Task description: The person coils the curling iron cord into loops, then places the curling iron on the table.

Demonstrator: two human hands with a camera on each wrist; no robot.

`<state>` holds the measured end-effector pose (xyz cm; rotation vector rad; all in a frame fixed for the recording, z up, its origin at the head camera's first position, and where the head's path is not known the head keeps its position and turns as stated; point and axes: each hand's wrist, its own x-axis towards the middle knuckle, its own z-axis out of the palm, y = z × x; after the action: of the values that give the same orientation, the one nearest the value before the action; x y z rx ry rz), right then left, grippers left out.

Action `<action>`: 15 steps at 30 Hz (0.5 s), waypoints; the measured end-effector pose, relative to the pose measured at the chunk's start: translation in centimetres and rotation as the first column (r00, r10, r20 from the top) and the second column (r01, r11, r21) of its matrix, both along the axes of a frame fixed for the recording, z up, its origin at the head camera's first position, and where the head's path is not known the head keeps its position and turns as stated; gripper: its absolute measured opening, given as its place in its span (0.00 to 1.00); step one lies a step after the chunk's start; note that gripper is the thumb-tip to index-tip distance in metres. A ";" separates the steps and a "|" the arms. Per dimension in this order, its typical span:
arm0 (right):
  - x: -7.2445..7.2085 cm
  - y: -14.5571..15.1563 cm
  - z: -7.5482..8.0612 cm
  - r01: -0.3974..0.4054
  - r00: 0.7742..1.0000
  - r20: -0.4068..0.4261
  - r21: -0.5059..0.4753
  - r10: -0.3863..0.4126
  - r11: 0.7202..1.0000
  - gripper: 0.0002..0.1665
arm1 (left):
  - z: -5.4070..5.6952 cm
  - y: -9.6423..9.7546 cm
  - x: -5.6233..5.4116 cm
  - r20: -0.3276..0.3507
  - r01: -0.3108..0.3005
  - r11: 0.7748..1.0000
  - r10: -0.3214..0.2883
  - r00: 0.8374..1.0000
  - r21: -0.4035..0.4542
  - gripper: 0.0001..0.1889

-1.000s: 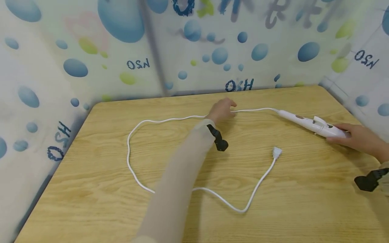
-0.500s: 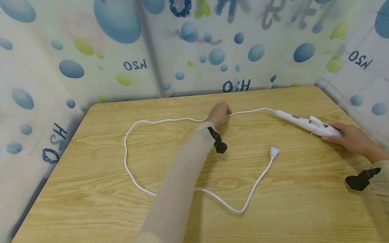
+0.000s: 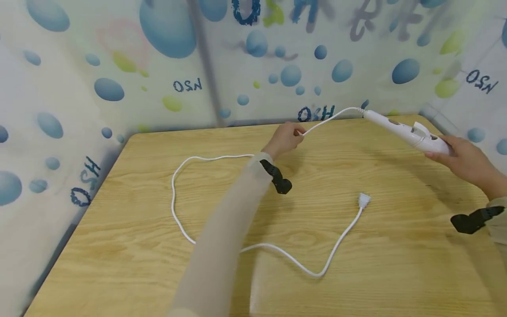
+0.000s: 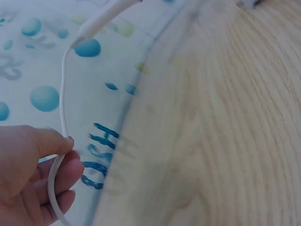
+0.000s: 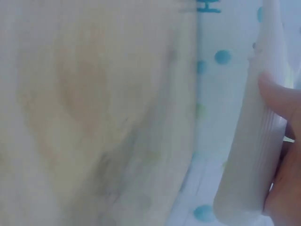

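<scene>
A white corded hair styling iron (image 3: 402, 131) with a raised lever is held off the table at the right in the head view. My right hand (image 3: 470, 162) grips its thick rounded end, thumb along the casing (image 5: 251, 160) in the right wrist view. At the back of the table my left hand (image 3: 284, 138) pinches the white cord (image 3: 330, 116) between thumb and fingers. The left wrist view shows that cord (image 4: 63, 99) running up from the fingertips (image 4: 70, 172) to the iron's narrow end. The cord's plug (image 3: 364, 200) lies on the table.
The rest of the cord (image 3: 173, 193) loops over the wooden table (image 3: 130, 273), partly hidden under my left forearm. A patterned wall (image 3: 222, 66) stands right behind the table's back edge. Another wall (image 3: 35, 123) closes the left side.
The left fingers have closed on the cord and risen with it. My right hand has raised the iron from the table, and the cord between them now arcs upward.
</scene>
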<state>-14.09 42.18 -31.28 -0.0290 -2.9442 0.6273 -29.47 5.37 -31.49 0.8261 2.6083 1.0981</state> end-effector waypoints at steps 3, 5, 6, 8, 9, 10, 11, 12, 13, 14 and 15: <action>-0.6 -0.8 0.9 0.014 1.000 -0.022 -0.031 -0.015 0.999 0.33 | 1.4 -0.7 0.4 0.060 0.060 0.990 -0.068 0.996 0.128 0.15; -1.0 -1.3 1.5 0.033 0.999 -0.029 -0.053 -0.035 0.998 0.35 | 2.3 -1.0 0.8 0.090 0.108 0.972 -0.129 0.988 0.207 0.16; -1.2 -1.6 1.8 0.042 0.998 -0.035 -0.062 -0.044 0.997 0.36 | 2.7 -1.2 1.0 0.101 0.132 0.962 -0.160 0.982 0.240 0.17; -1.7 -2.2 2.3 0.057 0.997 -0.051 -0.089 -0.062 0.994 0.38 | 3.5 -1.4 1.6 0.126 0.171 0.936 -0.218 0.968 0.307 0.18; -1.9 -2.6 2.6 0.064 0.996 -0.060 -0.100 -0.070 0.993 0.38 | 3.9 -1.6 1.9 0.136 0.186 0.922 -0.243 0.960 0.339 0.18; -2.2 -2.9 2.9 0.066 0.995 -0.068 -0.115 -0.074 0.991 0.39 | 4.3 -1.8 2.3 0.145 0.196 0.910 -0.264 0.954 0.364 0.19; -2.4 -3.2 3.2 0.065 0.994 -0.078 -0.129 -0.076 0.989 0.39 | 4.6 -1.9 2.7 0.151 0.206 0.898 -0.283 0.947 0.389 0.20; -2.6 -3.6 3.6 0.060 0.994 -0.085 -0.149 -0.073 0.987 0.39 | 4.9 -2.0 3.1 0.160 0.213 0.884 -0.302 0.940 0.417 0.20; -2.9 -3.9 3.9 0.051 0.993 -0.098 -0.168 -0.068 0.984 0.39 | 5.1 -2.2 3.5 0.169 0.218 0.868 -0.321 0.932 0.445 0.21; -3.0 -4.3 4.2 0.042 0.992 -0.109 -0.180 -0.063 0.983 0.39 | 5.3 -2.3 3.9 0.184 0.220 0.856 -0.338 0.923 0.468 0.22; -3.1 -4.7 4.5 0.030 0.991 -0.119 -0.192 -0.054 0.981 0.38 | 5.5 -2.5 4.2 0.202 0.222 0.842 -0.359 0.911 0.492 0.22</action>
<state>-17.22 37.47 -26.77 -0.0686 -2.7478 0.8683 -25.23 2.87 -26.02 1.0244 1.9217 1.6273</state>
